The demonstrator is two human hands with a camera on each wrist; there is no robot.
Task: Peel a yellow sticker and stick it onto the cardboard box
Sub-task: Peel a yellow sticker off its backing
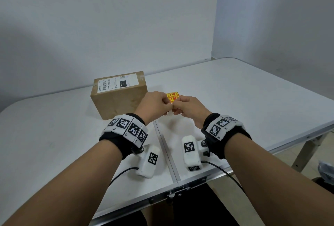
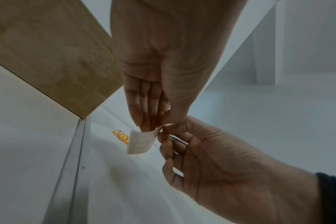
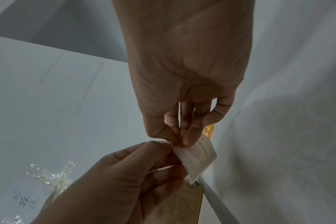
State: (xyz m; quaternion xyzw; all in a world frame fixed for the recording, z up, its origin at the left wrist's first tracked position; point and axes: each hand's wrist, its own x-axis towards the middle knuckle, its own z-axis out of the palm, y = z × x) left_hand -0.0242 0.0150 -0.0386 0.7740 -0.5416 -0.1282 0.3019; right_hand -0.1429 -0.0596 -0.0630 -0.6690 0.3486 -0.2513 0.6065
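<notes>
The cardboard box [image 1: 117, 95] with a white shipping label stands at the back left of the white table [image 1: 235, 99]. Just to its right, my left hand [image 1: 169, 106] and right hand [image 1: 174, 108] meet above the table, and both pinch a small yellow sticker [image 1: 172, 96] with red print. In the wrist views its white backing [image 2: 142, 141] [image 3: 197, 159] faces the cameras, pinched at one corner by the left hand [image 2: 153, 127] and the right hand [image 3: 180, 142]. A yellow strip [image 2: 122, 136] [image 3: 209, 130] shows beyond the backing. The box [image 2: 54, 60] is close beside the hands.
A metal seam [image 1: 162, 144] runs front to back across the folding table, under my hands. White walls close off the back and the right. The table's right edge drops to a floor with a dark bag [image 1: 325, 171]. Clear tape and a handwritten label [image 3: 25, 201] cover the box top.
</notes>
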